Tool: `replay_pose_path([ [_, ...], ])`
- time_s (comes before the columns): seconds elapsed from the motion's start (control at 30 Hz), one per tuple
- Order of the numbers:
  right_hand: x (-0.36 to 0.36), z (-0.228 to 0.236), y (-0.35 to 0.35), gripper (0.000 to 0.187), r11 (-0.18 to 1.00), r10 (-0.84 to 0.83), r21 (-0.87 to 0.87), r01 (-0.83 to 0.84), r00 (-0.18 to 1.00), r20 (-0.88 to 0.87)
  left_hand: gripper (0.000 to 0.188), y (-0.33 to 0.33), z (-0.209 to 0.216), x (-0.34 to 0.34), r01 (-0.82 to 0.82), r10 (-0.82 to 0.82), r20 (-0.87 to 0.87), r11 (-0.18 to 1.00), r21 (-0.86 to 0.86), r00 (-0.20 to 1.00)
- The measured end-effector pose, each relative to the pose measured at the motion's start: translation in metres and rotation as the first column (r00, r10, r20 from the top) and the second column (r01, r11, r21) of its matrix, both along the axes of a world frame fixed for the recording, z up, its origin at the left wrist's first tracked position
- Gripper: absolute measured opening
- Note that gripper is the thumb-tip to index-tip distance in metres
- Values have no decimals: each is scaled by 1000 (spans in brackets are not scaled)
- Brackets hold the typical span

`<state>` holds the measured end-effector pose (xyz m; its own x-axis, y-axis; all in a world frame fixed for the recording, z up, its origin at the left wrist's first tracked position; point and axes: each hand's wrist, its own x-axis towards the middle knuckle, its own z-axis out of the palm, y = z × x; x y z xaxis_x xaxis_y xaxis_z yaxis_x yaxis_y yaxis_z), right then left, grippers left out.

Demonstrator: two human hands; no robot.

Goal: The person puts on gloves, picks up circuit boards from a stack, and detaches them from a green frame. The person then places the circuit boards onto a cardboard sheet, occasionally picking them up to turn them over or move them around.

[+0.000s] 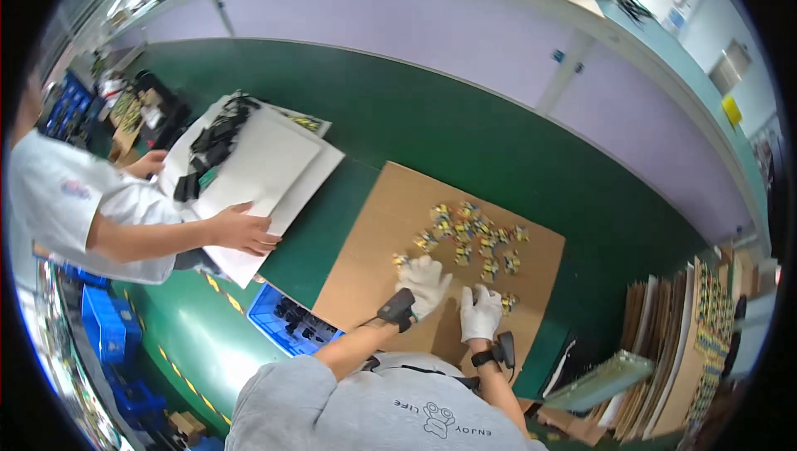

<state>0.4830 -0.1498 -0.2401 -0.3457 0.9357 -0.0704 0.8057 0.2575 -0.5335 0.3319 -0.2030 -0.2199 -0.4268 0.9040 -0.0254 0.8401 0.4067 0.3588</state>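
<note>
My left hand (426,282) wears a white glove and rests on a brown cardboard sheet (374,252), at the near edge of a scatter of several small yellow and dark parts (473,239). My right hand (481,312), also gloved in white, lies flat on the cardboard just beside it, next to one small part (508,302). Whether either hand pinches a part, I cannot tell. A black device is strapped to each wrist.
A co-worker in a white shirt on the left presses a hand (242,230) on stacked white boards (257,169) with black parts (217,131) on them. A blue bin (274,310) sits below the green table (465,136). Cardboard sheets (664,351) stand at right.
</note>
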Motion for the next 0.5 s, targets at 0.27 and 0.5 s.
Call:
replay_pose_path([
  [0.27, 66, 5, -28, 97, 963, -214, 219, 160, 944, 250, 89, -71, 5, -11, -195, 196, -146, 981, 20, 970],
  [0.5, 35, -41, -20, 108, 976, -194, 163, 141, 905, 378, 103, -46, -34, -23, -247, 192, -233, 939, -238, 953],
])
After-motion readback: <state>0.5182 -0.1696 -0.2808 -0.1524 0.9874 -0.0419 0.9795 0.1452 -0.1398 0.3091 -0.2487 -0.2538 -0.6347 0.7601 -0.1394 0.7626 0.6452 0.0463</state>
